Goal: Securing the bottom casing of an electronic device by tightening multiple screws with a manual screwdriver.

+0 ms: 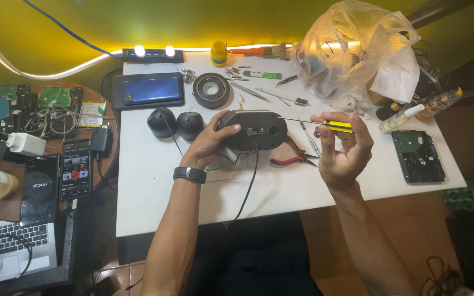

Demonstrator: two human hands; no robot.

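Because its dark, rounded plastic shell looks smooth and rigid, the speaker (pixel 253 129) at the middle of the white table (pixel 154 181) seems best steadied from its end, where the left hand (pixel 207 145) cups it. The right hand (pixel 342 151) pinches a yellow-handled screwdriver (pixel 325 124), tip towards the speaker. Red-handled pliers (pixel 292 159) and trailing cable (pixel 248 181) crowd it; open tabletop lies nearer the front edge.

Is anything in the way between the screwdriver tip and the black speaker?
Nothing visible. The right hand holds the yellow screwdriver, whose thin shaft runs straight to the black speaker, which the left hand steadies.
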